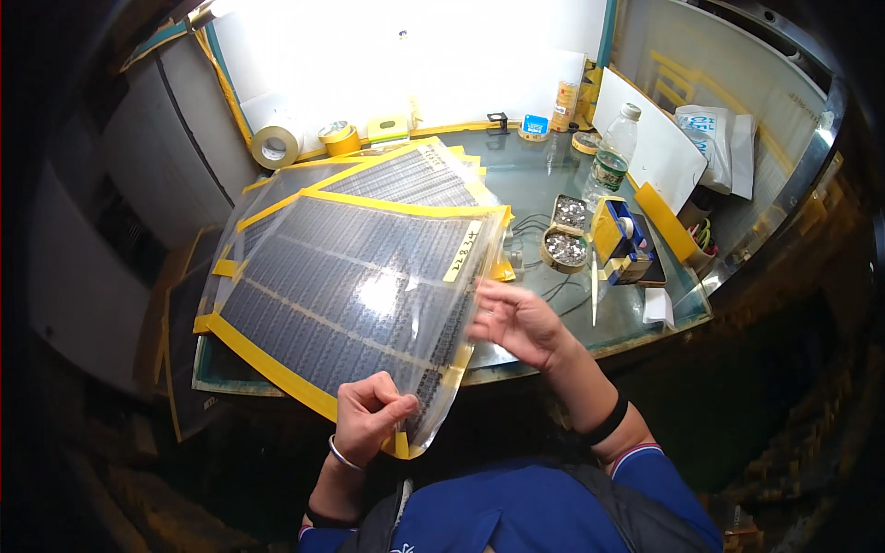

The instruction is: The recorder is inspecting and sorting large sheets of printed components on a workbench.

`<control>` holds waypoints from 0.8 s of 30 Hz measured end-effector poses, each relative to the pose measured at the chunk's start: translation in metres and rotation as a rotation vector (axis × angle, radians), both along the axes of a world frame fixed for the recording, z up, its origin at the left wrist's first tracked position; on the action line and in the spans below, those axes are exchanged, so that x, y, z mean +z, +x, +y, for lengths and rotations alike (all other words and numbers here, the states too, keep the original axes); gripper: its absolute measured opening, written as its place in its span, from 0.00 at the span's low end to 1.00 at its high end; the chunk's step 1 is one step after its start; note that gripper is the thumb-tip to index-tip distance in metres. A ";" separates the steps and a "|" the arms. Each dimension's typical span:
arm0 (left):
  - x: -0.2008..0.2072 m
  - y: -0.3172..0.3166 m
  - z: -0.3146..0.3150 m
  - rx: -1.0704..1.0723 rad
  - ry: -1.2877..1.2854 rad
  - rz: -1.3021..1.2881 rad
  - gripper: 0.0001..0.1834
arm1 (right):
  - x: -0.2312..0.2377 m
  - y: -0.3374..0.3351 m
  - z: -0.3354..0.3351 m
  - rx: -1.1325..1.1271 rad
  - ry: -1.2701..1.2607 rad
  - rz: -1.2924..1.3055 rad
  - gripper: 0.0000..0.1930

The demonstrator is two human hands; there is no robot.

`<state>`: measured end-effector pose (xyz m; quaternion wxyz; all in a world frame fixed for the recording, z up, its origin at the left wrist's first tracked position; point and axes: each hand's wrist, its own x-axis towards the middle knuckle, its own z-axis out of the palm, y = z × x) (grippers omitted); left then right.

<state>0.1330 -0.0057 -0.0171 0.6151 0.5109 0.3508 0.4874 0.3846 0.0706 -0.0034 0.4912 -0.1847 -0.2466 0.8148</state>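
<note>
A dark, finely patterned film sheet [313, 276] with yellow-taped edges and a clear plastic cover lies tilted across the table, its near corner jutting past the front edge. My left hand [369, 419] is closed in a pinch at that near corner, gripping the plastic-covered sheet. Beside the sheet's right edge, my right hand [518, 323] is raised with fingers apart, its fingertips at or just over the clear plastic; whether they touch, I cannot tell. Under this sheet, further yellow-edged film sheets [378, 180] fan out toward the back.
Tape rolls [276, 147] line the back left of the glass-topped table [535, 355]. To the right stand a plastic bottle [616, 152], a round tin of small shiny pieces [564, 249] and a blue tape dispenser [627, 244]. White tweezers [595, 297] lie near them.
</note>
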 end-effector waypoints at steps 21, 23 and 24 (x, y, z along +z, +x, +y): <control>-0.018 -0.125 0.020 1.273 0.355 0.711 0.32 | 0.008 -0.001 -0.046 -0.347 0.019 -0.651 0.17; -0.019 -0.135 0.026 1.051 0.186 0.028 0.27 | 0.022 0.008 -0.060 -0.403 0.013 -0.481 0.16; -0.015 -0.143 0.026 0.924 0.107 -0.030 0.21 | 0.017 0.018 -0.062 -0.405 0.034 -0.490 0.17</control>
